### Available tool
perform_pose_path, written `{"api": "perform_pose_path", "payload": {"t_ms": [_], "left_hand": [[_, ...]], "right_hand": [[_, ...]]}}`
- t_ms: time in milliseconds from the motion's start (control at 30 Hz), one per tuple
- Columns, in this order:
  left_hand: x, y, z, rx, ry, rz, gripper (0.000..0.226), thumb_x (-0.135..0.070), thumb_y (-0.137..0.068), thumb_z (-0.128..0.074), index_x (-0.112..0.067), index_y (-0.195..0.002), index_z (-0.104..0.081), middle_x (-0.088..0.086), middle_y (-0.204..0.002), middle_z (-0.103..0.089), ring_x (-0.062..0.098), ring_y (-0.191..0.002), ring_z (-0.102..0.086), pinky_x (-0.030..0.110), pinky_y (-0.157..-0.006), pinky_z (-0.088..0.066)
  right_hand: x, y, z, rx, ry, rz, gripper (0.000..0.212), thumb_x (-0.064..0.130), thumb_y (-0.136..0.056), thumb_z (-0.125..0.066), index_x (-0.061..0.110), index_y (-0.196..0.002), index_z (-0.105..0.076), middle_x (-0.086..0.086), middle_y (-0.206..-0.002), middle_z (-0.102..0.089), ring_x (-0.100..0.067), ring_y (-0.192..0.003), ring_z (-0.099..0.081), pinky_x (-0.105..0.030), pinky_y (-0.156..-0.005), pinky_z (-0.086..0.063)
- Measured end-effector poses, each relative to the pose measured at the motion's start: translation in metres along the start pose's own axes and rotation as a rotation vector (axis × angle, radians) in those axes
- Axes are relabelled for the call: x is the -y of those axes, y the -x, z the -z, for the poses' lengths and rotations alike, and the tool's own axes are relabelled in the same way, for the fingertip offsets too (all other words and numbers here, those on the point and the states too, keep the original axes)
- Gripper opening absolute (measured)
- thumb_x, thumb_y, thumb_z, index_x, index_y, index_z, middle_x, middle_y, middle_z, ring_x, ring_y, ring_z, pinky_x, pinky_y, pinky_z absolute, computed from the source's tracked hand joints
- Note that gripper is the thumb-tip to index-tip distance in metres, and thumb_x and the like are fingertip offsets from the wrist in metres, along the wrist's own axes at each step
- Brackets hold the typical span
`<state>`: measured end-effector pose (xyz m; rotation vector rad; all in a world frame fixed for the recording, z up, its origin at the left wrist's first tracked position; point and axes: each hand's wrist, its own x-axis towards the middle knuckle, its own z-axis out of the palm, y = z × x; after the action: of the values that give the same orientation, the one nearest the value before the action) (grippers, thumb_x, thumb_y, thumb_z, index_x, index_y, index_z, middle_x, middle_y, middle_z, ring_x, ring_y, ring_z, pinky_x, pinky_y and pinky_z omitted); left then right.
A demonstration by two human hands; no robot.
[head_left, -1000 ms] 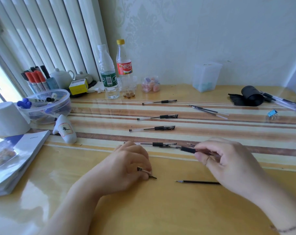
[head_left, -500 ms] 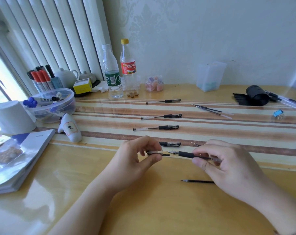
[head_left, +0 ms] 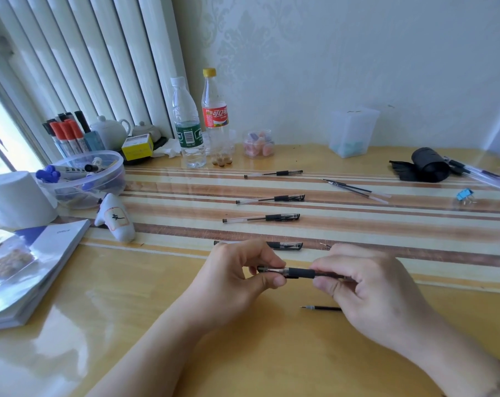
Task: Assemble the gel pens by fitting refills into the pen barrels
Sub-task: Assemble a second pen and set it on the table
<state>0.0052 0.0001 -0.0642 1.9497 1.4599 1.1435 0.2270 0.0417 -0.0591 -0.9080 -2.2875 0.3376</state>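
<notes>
Gel pen [head_left: 300,273], held above desk [head_left: 243,353] btwn both hands. Left hand [head_left: 234,279] fingers pinch capped end; right hand [head_left: 372,287] fingers curl round barrel. Prob. light, stiff, smooth plastic; rubber sleeve = best grip pt. Spare refill [head_left: 323,308] on desk, thin, likely bendy.

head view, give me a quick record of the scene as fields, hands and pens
left hand: pinches the cap end of the black-grip clear gel pen
right hand: grips the same pen's barrel end
loose black refill: on the yellow table, partly under the right hand
finished pens: four lying on the striped mat
</notes>
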Motion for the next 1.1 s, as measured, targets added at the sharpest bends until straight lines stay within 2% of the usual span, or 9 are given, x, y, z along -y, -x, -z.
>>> {"api": "perform_pose_path", "payload": {"t_ms": [167,300,400,533,667,800,867,933,1100], "left_hand": [[-0.007,-0.001,0.001,-0.032,-0.092,-0.091,0.014,-0.019,-0.083,-0.074,-0.03,-0.086,-0.067,-0.017,-0.079,-0.069,0.006,-0.079,-0.063,0.012,-0.071,-0.045],[-0.012,-0.002,0.002,0.079,-0.333,-0.239,0.012,-0.019,-0.087,-0.064,-0.028,-0.095,-0.063,-0.019,-0.086,-0.064,0.001,-0.086,-0.056,0.029,-0.078,-0.048],[-0.003,0.002,0.027,0.024,-0.345,-0.163,0.012,-0.021,-0.084,-0.064,-0.031,-0.09,-0.062,-0.023,-0.089,-0.063,0.002,-0.09,-0.057,0.032,-0.081,-0.048],[0.017,0.013,0.077,-0.107,-0.302,-0.026,0.006,-0.028,-0.085,-0.056,-0.028,-0.09,-0.061,-0.013,-0.097,-0.062,0.01,-0.092,-0.059,0.027,-0.082,-0.046],[0.045,0.041,0.103,-0.11,-0.552,0.128,0.021,-0.015,-0.091,-0.061,-0.036,-0.089,-0.057,-0.025,-0.102,-0.057,0.007,-0.099,-0.052,0.039,-0.085,-0.044],[0.054,0.06,0.107,0.005,-0.716,0.2,0.004,-0.047,-0.083,-0.057,-0.045,-0.086,-0.059,-0.034,-0.105,-0.055,0.005,-0.11,-0.043,0.038,-0.088,-0.03],[0.048,0.059,0.111,0.09,-0.744,0.209,0.023,-0.061,-0.078,-0.044,-0.05,-0.091,-0.059,-0.037,-0.108,-0.053,0.0,-0.111,-0.041,0.035,-0.091,-0.03],[0.04,0.051,0.112,0.187,-0.777,0.199,0.032,-0.071,-0.077,-0.044,-0.052,-0.1,-0.058,-0.036,-0.111,-0.051,-0.003,-0.113,-0.041,0.029,-0.095,-0.03],[0.004,-0.014,0.057,0.106,-0.684,0.051,0.025,-0.039,-0.089,-0.06,-0.036,-0.114,-0.061,-0.021,-0.117,-0.057,0.004,-0.108,-0.053,0.03,-0.096,-0.045]], "right_hand": [[0.006,-0.003,-0.006,-0.039,-0.067,-0.018,0.009,0.027,-0.081,-0.063,0.025,-0.082,-0.072,0.022,-0.074,-0.058,-0.006,-0.06,-0.054,-0.02,-0.051,-0.043],[0.008,-0.001,-0.014,0.092,-0.021,0.007,0.031,0.053,-0.084,-0.055,0.029,-0.096,-0.072,0.017,-0.082,-0.063,-0.004,-0.077,-0.055,-0.021,-0.066,-0.047],[-0.003,0.0,-0.007,0.046,0.015,-0.03,0.049,0.068,-0.083,-0.046,0.033,-0.108,-0.069,0.025,-0.089,-0.063,-0.002,-0.093,-0.056,-0.023,-0.079,-0.049],[-0.031,-0.003,0.01,-0.188,0.0,-0.199,0.03,0.055,-0.086,-0.055,0.031,-0.094,-0.071,0.022,-0.083,-0.065,-0.003,-0.086,-0.058,-0.027,-0.072,-0.049],[-0.038,-0.006,0.015,-0.253,-0.051,-0.314,0.006,0.032,-0.086,-0.065,0.031,-0.084,-0.071,0.017,-0.076,-0.065,-0.002,-0.074,-0.054,-0.02,-0.062,-0.037],[-0.036,-0.007,0.012,-0.261,-0.069,-0.341,0.006,0.028,-0.085,-0.067,0.03,-0.08,-0.071,0.014,-0.072,-0.066,-0.001,-0.069,-0.055,-0.015,-0.058,-0.037],[-0.036,-0.007,0.011,-0.289,-0.063,-0.349,0.006,0.028,-0.085,-0.068,0.029,-0.08,-0.071,0.015,-0.07,-0.067,0.0,-0.069,-0.056,-0.019,-0.059,-0.041],[-0.036,-0.007,0.011,-0.306,-0.059,-0.357,0.006,0.03,-0.085,-0.067,0.028,-0.081,-0.071,0.016,-0.07,-0.067,-0.003,-0.07,-0.058,-0.026,-0.061,-0.046],[-0.038,-0.008,0.01,-0.306,-0.069,-0.365,0.007,0.03,-0.085,-0.067,0.028,-0.08,-0.072,0.016,-0.07,-0.068,-0.007,-0.071,-0.06,-0.027,-0.061,-0.048]]}}
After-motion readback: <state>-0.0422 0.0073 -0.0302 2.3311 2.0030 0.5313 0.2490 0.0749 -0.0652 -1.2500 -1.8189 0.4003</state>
